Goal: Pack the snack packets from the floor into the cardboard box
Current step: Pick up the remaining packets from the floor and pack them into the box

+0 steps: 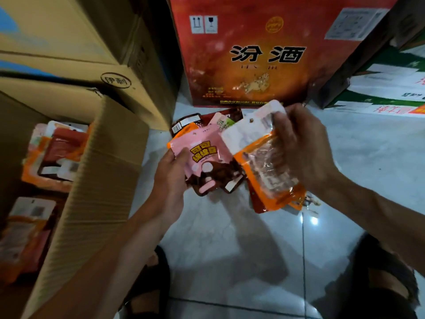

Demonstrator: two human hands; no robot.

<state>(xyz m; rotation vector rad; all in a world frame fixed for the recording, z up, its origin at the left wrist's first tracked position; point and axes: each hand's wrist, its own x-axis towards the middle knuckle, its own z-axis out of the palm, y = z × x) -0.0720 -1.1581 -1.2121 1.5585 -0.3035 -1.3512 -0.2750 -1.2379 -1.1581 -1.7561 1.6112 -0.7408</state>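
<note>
My left hand (171, 178) grips a pink and brown snack packet (207, 162) by its left edge, above the floor. My right hand (301, 148) holds an orange and white packet (257, 157) with a clear window, just right of the pink one. Under and behind them, several more packets (207, 122) lie in a heap on the tiled floor. The open cardboard box (103, 180) stands at the left, with its flap raised; several packets (57, 153) lie inside it.
A red printed carton (253, 54) stands behind the heap. Brown cartons (69, 42) are stacked at the upper left, and a green and white carton (379, 88) sits at the right. My sandalled feet (386, 279) rest on the glossy tiles at the bottom.
</note>
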